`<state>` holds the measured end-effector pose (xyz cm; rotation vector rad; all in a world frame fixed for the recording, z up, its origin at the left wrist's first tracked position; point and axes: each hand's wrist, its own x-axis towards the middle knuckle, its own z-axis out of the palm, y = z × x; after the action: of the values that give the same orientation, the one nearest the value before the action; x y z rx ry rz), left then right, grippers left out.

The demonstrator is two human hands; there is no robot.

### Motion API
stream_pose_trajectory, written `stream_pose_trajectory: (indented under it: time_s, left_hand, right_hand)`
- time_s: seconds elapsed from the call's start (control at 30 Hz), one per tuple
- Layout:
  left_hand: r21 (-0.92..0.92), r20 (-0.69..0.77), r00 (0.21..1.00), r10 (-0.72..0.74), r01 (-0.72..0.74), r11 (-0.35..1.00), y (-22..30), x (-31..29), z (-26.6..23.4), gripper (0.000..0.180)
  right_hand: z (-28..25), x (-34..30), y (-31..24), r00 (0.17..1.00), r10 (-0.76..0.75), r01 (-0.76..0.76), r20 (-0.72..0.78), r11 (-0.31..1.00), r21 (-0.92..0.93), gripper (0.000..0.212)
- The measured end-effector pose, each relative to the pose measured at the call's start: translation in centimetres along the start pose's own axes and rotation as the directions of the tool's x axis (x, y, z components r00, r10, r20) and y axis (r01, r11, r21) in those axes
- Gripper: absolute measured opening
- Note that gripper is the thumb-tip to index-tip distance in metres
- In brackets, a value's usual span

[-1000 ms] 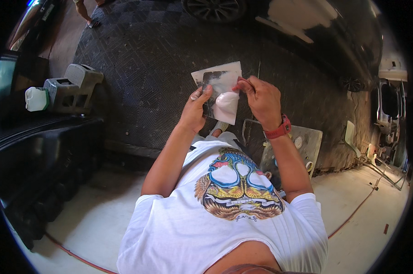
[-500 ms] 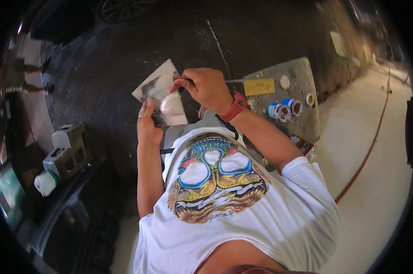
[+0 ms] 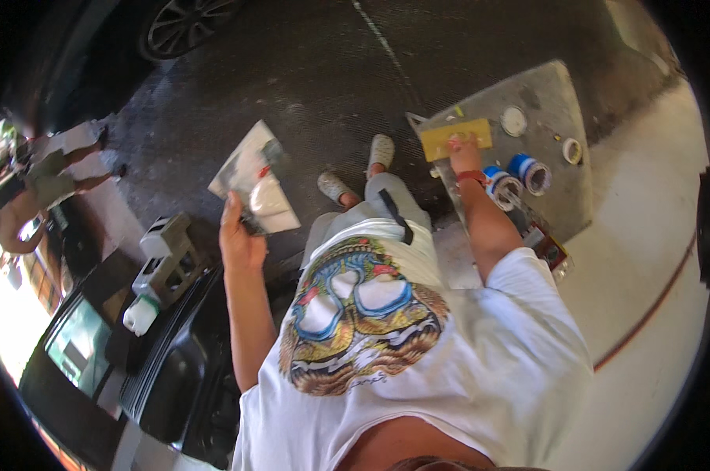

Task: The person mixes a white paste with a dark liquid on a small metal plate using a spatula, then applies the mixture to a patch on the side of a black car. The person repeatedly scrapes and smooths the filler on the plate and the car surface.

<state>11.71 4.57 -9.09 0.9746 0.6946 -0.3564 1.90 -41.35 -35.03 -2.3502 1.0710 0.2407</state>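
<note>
In my left hand [image 3: 243,239] I hold a pale flat board [image 3: 237,169], tilted, with fingers behind and thumb along its near edge. A white mound of paste [image 3: 268,196] lies on it beside grey smears and a small red dab [image 3: 264,172]. My right hand [image 3: 463,149] reaches to the grey work board on the right, its fingers closed over a yellow rectangular spreader [image 3: 433,147]. What lies under those fingertips is hidden. Two blue-sided cans [image 3: 520,162] stand just right of the right wrist, close to the forearm.
On the grey work board [image 3: 555,208] are a round white lid [image 3: 514,121] and a white ring-shaped roll [image 3: 572,151]. Grey step-like blocks [image 3: 166,255] and a white container [image 3: 141,315] are at left, by a dark car part [image 3: 182,377]. Another person [image 3: 45,184] is far left.
My right hand has left the paste board, where it held something red, and moved right to the yellow spreader. A red dab now shows by the paste. The left hand still holds the board.
</note>
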Motion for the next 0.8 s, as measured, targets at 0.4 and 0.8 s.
stream_pose_trajectory:
  time_s: [0.4, 0.8]
  left_hand:
    - [-0.188, 0.245, 0.969, 0.046, 0.001, 0.982, -2.0, 1.3, 16.1, 0.049]
    - [0.172, 0.108, 0.899, 0.424, -0.437, 0.883, 2.5, 5.2, 20.6, 0.056]
  right_hand:
    - [-12.3, -5.6, -32.6, 0.611, -0.619, -0.628, 0.493, 0.000, 0.778, 0.056]
    - [-22.1, -1.1, -40.0, 0.084, -0.995, 0.996, 0.051, 0.083, -0.032, 0.063]
